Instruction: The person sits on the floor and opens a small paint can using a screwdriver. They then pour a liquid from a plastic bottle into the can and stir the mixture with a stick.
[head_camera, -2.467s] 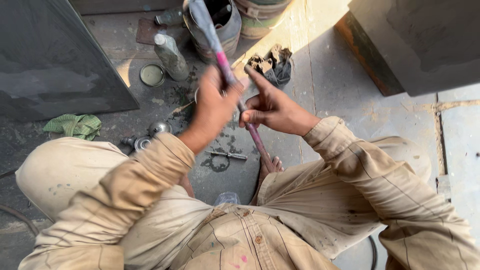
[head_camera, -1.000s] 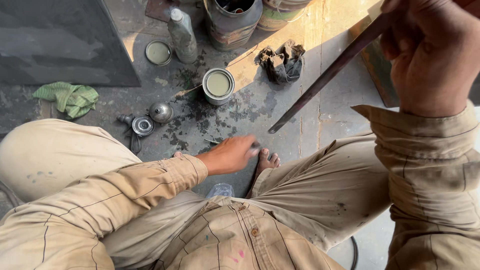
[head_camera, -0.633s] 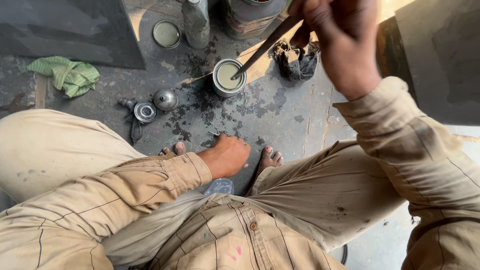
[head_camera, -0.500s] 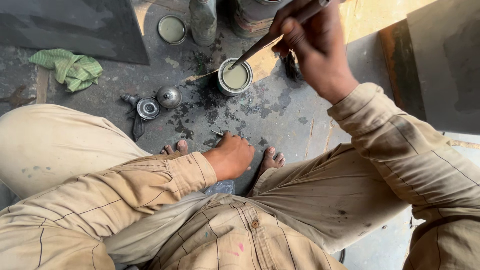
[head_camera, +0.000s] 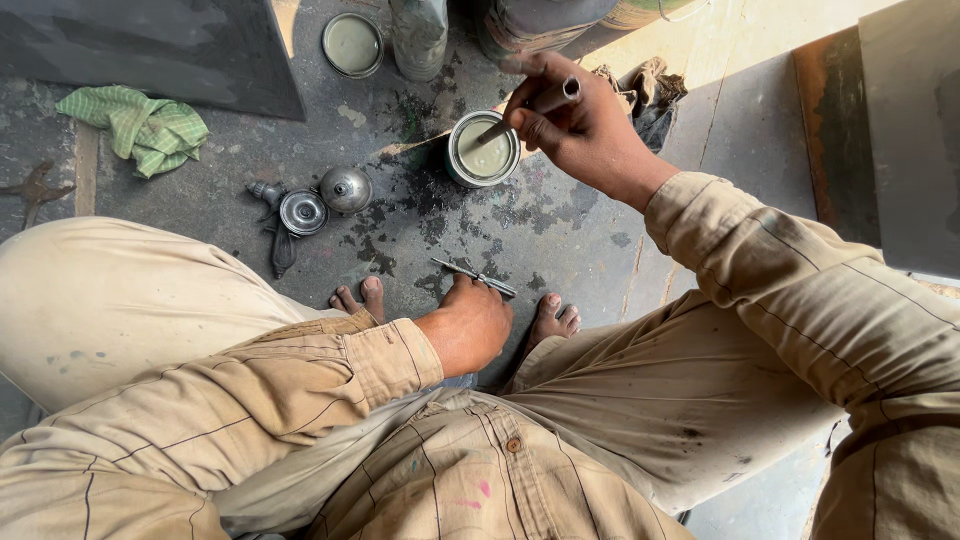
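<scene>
Pale grey-green paint seen in open small tin (head_camera: 483, 158) on stained floor (head_camera: 560, 230). Metal rod (head_camera: 535, 105) gripped by right hand (head_camera: 578, 130), tip dipped in tin. Left hand (head_camera: 470, 325) curled, pressed down beside slim metal tool (head_camera: 474, 277). Lid (head_camera: 352, 44) already off; stirring judged under way, no paint applied anywhere in view.

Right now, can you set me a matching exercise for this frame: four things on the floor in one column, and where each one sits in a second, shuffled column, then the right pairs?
Things:
1. green cloth
2. open paint tin
3. loose round lid
4. thin metal tool

Places:
A. at the top edge, beside a dark panel
B. under the tip of the stick held by the right hand
C. far left, crumpled on the floor
D. by the fingers of the left hand, between the bare feet

Pairs: 1-C, 2-B, 3-A, 4-D
</scene>
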